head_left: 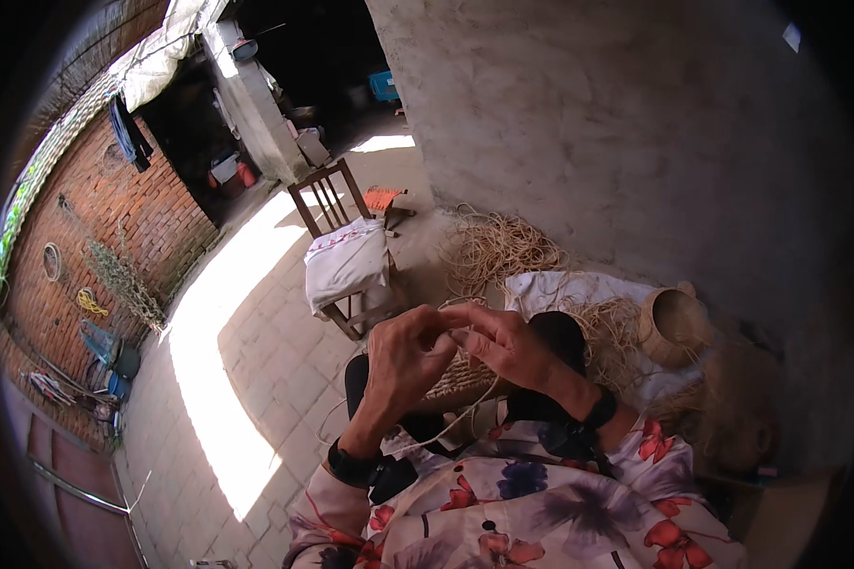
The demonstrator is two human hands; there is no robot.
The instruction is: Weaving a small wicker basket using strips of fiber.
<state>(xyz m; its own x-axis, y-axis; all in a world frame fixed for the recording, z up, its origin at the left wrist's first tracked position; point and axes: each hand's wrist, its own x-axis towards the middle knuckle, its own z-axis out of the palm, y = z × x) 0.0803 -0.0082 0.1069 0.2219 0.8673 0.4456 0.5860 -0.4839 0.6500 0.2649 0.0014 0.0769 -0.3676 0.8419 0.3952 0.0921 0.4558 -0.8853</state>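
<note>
Cord [473, 411] trails near left hand [406, 356] and right hand [503, 343], both half-curled over woven piece [460, 381]; cannot tell what either grips. Basket [648, 327] near white cloth's [533, 284] right edge.

Shirt [427, 545], 6 o'clock: pale ground, red and dusky purple flowers, small dark buttons down the front. Left hand [403, 360] and right hand [506, 349] were bare. Black left strap [349, 467], 7 o'clock, and black right strap [601, 408], 4 o'clock, circled the wrists; dark blocky units adjoined both. Trousers [560, 334]: black.
</note>
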